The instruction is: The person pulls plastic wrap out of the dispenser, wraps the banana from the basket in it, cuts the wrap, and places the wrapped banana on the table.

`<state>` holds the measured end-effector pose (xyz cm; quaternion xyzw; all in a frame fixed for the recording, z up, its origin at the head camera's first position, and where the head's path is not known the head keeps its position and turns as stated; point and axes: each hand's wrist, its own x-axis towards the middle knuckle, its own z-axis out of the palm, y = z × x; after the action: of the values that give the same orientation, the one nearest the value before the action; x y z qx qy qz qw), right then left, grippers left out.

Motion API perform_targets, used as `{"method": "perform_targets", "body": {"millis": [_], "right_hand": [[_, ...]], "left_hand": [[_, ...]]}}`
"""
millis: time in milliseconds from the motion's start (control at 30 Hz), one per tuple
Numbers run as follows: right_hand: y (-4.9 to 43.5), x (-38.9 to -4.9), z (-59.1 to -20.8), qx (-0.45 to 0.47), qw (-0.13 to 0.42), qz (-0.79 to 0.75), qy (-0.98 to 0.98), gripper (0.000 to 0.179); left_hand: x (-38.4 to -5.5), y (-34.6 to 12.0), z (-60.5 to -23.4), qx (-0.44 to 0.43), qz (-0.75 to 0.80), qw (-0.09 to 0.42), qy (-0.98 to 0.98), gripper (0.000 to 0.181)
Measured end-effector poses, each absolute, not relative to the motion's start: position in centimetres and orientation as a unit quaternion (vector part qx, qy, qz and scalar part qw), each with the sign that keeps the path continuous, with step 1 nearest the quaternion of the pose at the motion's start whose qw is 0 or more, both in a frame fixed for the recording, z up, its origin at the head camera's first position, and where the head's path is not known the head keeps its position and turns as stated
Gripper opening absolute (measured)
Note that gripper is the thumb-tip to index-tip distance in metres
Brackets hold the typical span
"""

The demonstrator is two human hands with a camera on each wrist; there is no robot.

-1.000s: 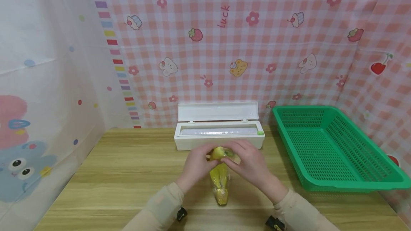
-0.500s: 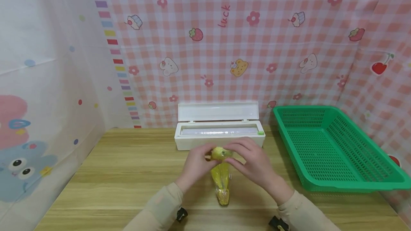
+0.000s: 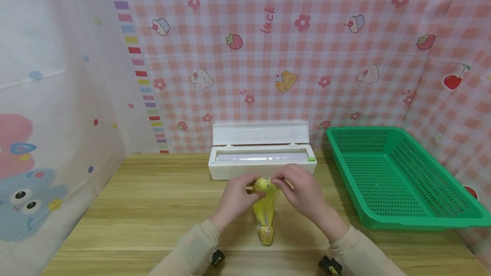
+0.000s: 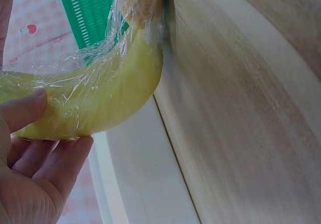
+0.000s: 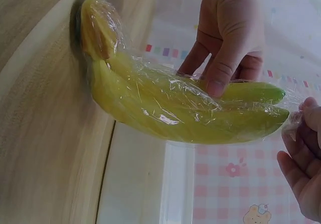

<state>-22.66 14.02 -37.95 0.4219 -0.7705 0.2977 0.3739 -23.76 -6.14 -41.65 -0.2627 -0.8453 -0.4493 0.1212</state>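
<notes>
A bunch of yellow bananas (image 3: 264, 214) with greenish tips stands on its stem end on the table, wrapped in clear cling film (image 5: 173, 91). My left hand (image 3: 237, 198) grips the bananas from the left, just below the tips. In the right wrist view its thumb lies across one banana. At the tips, my right hand (image 3: 302, 191) pinches a loose end of the film between thumb and fingers. That gathered film stretches past the banana tips to the fingertips in the right wrist view.
Behind the hands is a white cling film dispenser (image 3: 230, 170) with its lid raised and a roll inside. A green plastic basket (image 3: 354, 201) stands to the right on the wooden table (image 3: 145, 212). Patterned cloth hangs behind and at both sides.
My right hand's fingertips have come off the upper bananas and drawn together on the film at the right of the tips. My left hand keeps its grip.
</notes>
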Motion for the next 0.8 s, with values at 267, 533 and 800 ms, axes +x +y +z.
{"method": "perform_targets", "body": {"millis": [267,533,800], "right_hand": [[14.08,-23.19,-38.18,0.392,0.349,0.309,-0.793,0.017],[14.20,-23.39,-37.93,0.380,0.318,0.334,-0.802,0.013],[14.35,-22.78,-37.33,0.444,0.426,0.295,-0.731,0.022]], "left_hand": [[-23.76,-5.94,-41.79,-0.272,-0.451,0.127,-0.841,0.026],[-23.77,-5.95,-41.77,-0.273,-0.453,0.119,-0.840,0.028],[-24.05,-6.22,-41.60,-0.245,-0.445,0.128,-0.851,0.030]]}}
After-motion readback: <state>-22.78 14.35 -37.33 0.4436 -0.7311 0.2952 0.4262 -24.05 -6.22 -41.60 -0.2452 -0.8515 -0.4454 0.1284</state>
